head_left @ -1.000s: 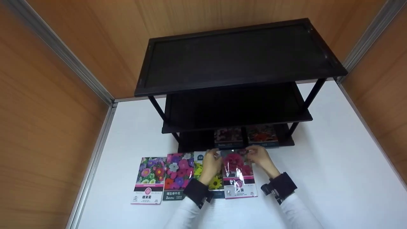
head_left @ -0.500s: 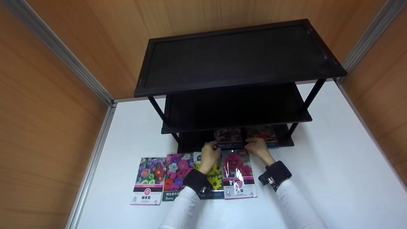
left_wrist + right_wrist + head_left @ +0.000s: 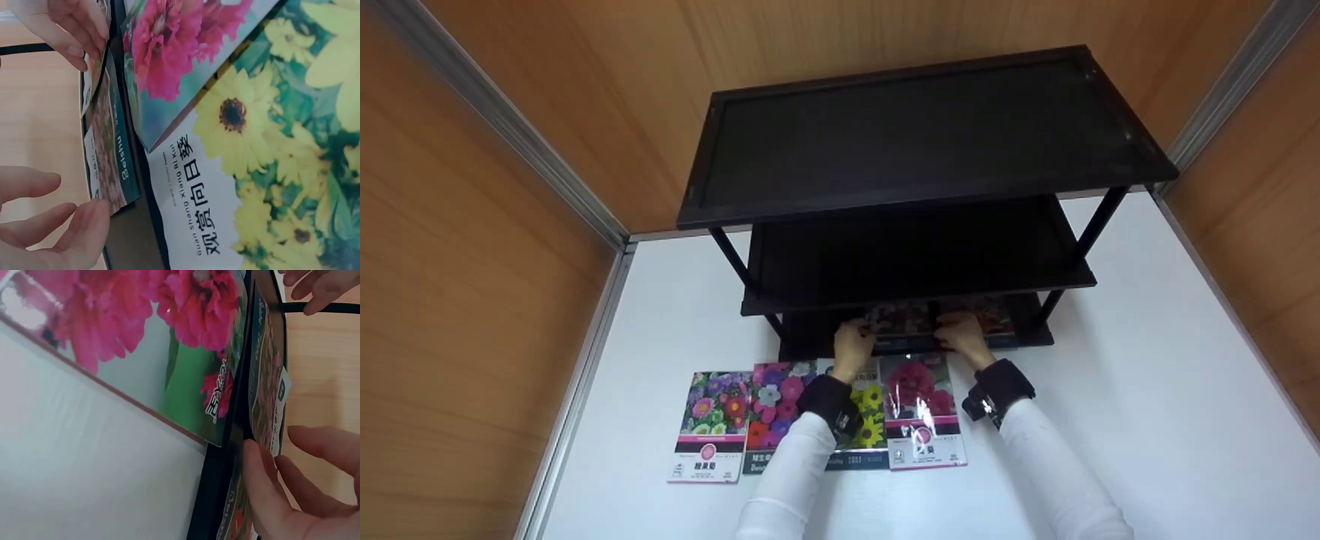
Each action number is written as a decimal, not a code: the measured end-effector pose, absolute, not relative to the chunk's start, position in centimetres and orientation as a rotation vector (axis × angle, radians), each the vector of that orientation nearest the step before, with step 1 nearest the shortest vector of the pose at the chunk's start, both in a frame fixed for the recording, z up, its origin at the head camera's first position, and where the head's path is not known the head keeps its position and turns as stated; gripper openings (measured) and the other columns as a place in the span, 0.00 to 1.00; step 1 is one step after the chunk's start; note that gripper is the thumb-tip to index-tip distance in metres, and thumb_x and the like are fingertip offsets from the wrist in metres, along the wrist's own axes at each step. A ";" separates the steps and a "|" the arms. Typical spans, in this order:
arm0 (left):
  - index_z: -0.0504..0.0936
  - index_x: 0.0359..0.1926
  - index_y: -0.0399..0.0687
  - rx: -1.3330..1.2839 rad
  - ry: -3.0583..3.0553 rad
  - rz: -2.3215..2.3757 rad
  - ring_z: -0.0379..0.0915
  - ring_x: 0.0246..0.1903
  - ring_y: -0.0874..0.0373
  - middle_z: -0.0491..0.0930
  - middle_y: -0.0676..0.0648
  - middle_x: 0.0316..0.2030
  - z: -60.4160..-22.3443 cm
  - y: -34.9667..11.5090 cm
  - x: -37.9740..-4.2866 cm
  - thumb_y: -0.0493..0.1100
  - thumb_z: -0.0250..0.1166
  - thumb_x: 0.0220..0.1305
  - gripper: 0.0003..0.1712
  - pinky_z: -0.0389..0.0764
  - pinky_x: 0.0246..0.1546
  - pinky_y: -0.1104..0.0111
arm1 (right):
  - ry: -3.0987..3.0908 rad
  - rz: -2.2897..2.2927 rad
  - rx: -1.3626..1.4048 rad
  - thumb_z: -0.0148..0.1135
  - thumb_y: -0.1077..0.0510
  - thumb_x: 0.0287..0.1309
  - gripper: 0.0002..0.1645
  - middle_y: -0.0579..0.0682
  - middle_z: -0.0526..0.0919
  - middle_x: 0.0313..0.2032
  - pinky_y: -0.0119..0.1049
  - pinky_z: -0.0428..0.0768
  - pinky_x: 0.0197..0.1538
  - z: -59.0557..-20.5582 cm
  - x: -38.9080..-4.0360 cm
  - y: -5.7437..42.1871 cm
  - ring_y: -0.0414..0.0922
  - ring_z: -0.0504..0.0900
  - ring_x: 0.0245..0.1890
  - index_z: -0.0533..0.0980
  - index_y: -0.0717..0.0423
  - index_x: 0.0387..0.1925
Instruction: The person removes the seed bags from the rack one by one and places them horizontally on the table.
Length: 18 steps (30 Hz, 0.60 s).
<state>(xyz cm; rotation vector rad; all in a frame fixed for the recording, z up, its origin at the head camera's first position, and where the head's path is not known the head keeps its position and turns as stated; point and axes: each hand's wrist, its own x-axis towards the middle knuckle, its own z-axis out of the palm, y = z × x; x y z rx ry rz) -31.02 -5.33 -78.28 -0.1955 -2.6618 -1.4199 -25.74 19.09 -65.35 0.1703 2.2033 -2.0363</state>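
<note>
A seed packet with small pink flowers and a dark teal band (image 3: 112, 152) lies on the lowest black shelf (image 3: 810, 337). My left hand (image 3: 853, 350) is at its left end, a fingertip touching the corner with the other fingers spread apart in the left wrist view. At the opposite end, my right hand (image 3: 962, 337) touches the edge with loosely bent fingers, as the right wrist view shows. Beside it on the shelf, a packet with orange-red flowers (image 3: 996, 315) is partly covered by the right hand. Both packets are shaded by the shelf above.
In front of the rack stand packets in a row on the white table (image 3: 1147, 412): daisies (image 3: 710, 405), petunias (image 3: 780, 397), yellow sunflowers (image 3: 870, 431) and magenta blooms (image 3: 922, 390). The middle shelf (image 3: 907, 255) and top shelf (image 3: 922, 135) overhang the hands. Wood-grain walls enclose the table.
Both hands have moved forward from the tops of the front packets to the packet on the lowest shelf. The front row has hardly moved, and the shelf packet sits slightly deeper in.
</note>
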 end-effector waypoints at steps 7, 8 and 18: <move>0.75 0.21 0.59 -0.200 -2.610 -1.267 0.60 0.12 0.62 0.69 0.57 0.15 -88.3 -5.4 -36.0 0.58 0.56 0.56 0.13 0.63 0.14 0.69 | 2.190 -2.101 0.172 0.63 0.68 0.39 0.20 0.60 0.80 0.32 0.40 0.79 0.29 -72.3 -29.1 20.2 0.50 0.80 0.25 0.77 0.66 0.41; 0.74 0.19 0.59 -0.195 -2.608 -1.246 0.60 0.12 0.62 0.69 0.57 0.14 -87.8 -5.3 -36.0 0.59 0.56 0.55 0.15 0.64 0.15 0.69 | 2.189 -2.129 0.169 0.63 0.68 0.38 0.18 0.58 0.81 0.30 0.39 0.79 0.27 -73.4 -29.5 20.2 0.48 0.80 0.24 0.78 0.63 0.38; 0.77 0.17 0.60 -0.234 -2.500 -1.073 0.71 0.20 0.61 0.74 0.57 0.18 -85.6 -4.6 -35.5 0.62 0.56 0.54 0.18 0.70 0.23 0.67 | 2.392 -1.988 0.204 0.66 0.64 0.32 0.20 0.56 0.81 0.31 0.42 0.78 0.22 -89.4 -36.3 23.1 0.50 0.81 0.22 0.79 0.55 0.36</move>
